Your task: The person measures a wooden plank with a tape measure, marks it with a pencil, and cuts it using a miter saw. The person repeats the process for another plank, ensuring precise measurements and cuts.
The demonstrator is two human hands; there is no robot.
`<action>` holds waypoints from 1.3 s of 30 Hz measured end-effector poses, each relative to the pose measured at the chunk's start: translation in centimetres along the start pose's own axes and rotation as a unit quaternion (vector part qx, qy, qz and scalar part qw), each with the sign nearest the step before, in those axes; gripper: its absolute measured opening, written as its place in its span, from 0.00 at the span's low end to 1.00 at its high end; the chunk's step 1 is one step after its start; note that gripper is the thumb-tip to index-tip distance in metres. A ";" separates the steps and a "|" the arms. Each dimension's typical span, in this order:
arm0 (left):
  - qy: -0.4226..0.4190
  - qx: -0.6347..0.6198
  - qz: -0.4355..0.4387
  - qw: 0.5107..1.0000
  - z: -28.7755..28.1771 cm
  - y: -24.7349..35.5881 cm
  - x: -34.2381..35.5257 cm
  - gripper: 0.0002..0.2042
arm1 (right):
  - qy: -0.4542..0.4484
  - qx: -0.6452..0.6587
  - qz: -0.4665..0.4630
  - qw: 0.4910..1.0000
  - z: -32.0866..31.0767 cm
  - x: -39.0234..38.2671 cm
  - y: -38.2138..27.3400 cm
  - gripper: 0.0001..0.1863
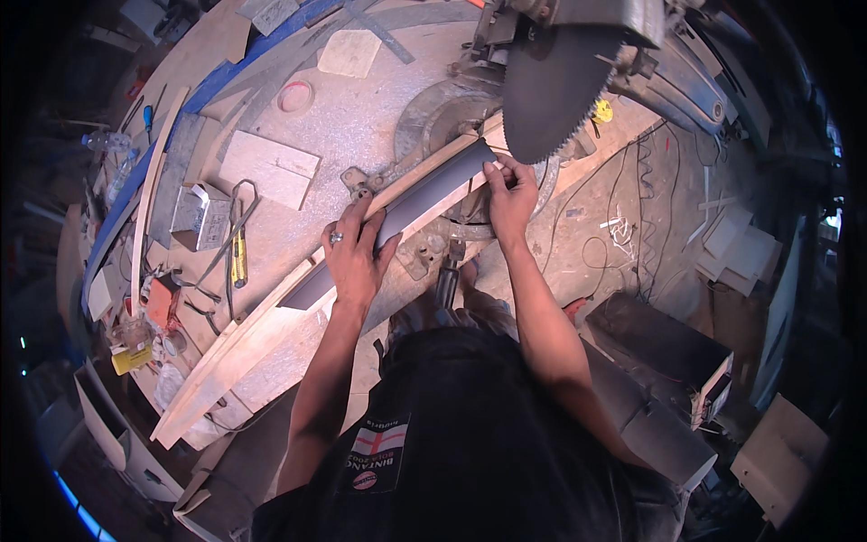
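I've got right hand (513,194) pinching dark strip (433,188) near saw blade (553,95), left hand (355,253) gripping it, farther left of saw blade.

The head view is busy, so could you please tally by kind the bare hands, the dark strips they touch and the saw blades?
Hands (left, right): 2
Dark strip: 1
Saw blade: 1
Total: 4
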State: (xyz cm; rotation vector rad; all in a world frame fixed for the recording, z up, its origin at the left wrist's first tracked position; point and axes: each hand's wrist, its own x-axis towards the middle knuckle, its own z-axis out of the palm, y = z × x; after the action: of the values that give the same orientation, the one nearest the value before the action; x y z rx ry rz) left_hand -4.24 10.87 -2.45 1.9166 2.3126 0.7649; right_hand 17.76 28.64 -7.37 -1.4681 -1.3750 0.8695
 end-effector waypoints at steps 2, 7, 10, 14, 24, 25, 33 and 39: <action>0.006 -0.006 -0.002 1.000 0.1 -0.2 0.0 0.24 | -0.002 -0.015 -0.009 1.000 -0.1 0.0 0.0 0.15; 0.002 -0.030 -0.014 0.999 0.0 -0.1 0.1 0.29 | -0.016 -0.032 -0.011 0.999 -0.1 0.0 0.4 0.15; 0.001 0.020 -0.042 0.999 0.0 1.8 1.1 0.35 | -0.012 0.003 -0.010 1.000 0.2 0.0 0.6 0.14; -0.035 0.028 -0.047 0.998 1.2 4.7 5.2 0.42 | -0.007 0.007 -0.013 1.000 0.2 -0.1 0.6 0.14; -0.158 0.058 -0.010 0.986 4.1 5.0 9.3 0.44 | 0.005 -0.022 0.025 0.999 0.5 -0.5 0.3 0.14; -0.137 0.065 0.000 0.988 4.3 4.9 9.2 0.45 | -0.003 -0.004 0.019 1.000 0.5 -0.6 0.2 0.14; -0.129 0.063 0.005 0.990 5.1 4.5 9.0 0.44 | -0.010 -0.019 0.049 0.999 0.3 -0.7 -1.1 0.14; -0.129 0.057 0.010 0.990 5.0 4.5 9.1 0.44 | -0.002 -0.015 0.086 0.996 0.5 -1.0 -1.3 0.13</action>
State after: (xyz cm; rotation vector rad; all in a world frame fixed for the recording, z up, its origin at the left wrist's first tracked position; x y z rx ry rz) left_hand -0.59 21.59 -2.54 1.9511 2.2254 0.3653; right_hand 16.74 27.65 -6.42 -1.6269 -1.2840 0.9633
